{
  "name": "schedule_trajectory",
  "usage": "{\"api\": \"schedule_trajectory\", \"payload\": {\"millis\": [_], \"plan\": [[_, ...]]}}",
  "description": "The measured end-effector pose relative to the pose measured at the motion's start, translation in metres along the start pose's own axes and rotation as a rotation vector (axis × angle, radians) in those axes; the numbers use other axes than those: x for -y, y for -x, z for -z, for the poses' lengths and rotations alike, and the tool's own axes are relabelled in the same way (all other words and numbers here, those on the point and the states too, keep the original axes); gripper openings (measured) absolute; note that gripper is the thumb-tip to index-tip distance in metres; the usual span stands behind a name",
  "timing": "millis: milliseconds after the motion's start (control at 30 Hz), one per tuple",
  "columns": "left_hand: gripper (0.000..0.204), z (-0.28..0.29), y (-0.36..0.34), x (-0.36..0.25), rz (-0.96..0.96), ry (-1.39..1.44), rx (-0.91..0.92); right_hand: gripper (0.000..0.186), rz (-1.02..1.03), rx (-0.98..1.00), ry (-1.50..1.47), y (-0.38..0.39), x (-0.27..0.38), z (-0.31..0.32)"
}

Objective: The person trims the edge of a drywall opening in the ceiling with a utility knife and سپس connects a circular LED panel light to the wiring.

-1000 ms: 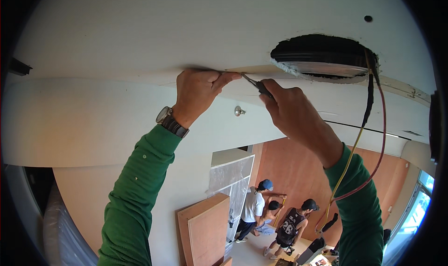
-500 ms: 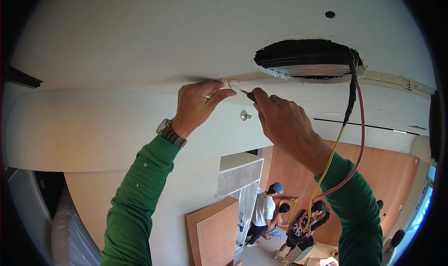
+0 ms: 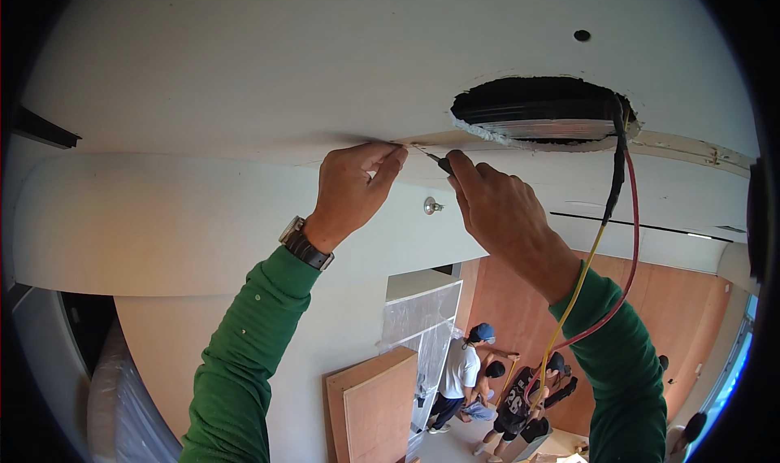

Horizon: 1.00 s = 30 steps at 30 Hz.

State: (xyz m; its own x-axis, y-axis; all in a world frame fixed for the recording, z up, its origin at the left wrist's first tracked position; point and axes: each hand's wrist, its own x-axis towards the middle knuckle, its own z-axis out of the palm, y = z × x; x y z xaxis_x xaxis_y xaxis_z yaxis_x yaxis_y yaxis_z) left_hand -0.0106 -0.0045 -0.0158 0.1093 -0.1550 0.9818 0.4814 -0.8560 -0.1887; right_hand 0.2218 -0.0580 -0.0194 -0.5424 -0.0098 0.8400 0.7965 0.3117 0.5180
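Right hand [image 3: 508,211] gripping a dark-handled, thin-tipped tool [image 3: 444,164], tip up by the ceiling [image 3: 284,65] edge. Left hand [image 3: 353,182] just beside it, thumb and fingertips together at that same edge (can't tell if anything's between them). Ragged oval cutout [image 3: 536,105] further right along the edge; yellow wire [image 3: 582,276] and red wire [image 3: 634,219] hang across my right sleeve [image 3: 621,357].

You're in an indoor rm under constr. or reno; can't tell if it's a home, shop or office. Above you, the pale ceiling [image 3: 284,73] has a rough-edged oval cutout [image 3: 532,108] w/ yellow wire [image 3: 575,296] & red wire [image 3: 634,227] dangling. Below you: bare wood-panel wall [image 3: 508,300], cabinet [image 3: 422,321] in clear plastic, plain wood box [image 3: 378,414], several ppl [image 3: 461,367] nr it.
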Motion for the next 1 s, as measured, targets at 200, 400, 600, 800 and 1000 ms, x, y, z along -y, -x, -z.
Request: {"api": "schedule_trajectory", "payload": {"millis": [200,400,600,800,1000], "plan": [[0.019,0.001,-0.001,0.002,0.006,0.021,0.018,0.021,0.003,-0.007,0.080,0.000,0.003,0.006],[0.017,0.010,-0.007,0.000,0.023,-0.023,0.068,0.031,-0.003,0.023,0.183,-0.004,0.013,0.012],[0.017,0.009,-0.009,0.004,-0.038,-0.023,0.043,0.028,0.023,0.067,0.171,-0.013,0.008,0.010],[0.016,0.004,-0.002,0.009,-0.033,-0.028,0.043,0.022,-0.040,0.174,-0.236,-0.020,-0.003,0.013],[0.017,0.001,0.001,0.006,-0.015,-0.004,0.043,0.021,-0.086,0.223,-0.388,-0.020,-0.003,0.013]]}}
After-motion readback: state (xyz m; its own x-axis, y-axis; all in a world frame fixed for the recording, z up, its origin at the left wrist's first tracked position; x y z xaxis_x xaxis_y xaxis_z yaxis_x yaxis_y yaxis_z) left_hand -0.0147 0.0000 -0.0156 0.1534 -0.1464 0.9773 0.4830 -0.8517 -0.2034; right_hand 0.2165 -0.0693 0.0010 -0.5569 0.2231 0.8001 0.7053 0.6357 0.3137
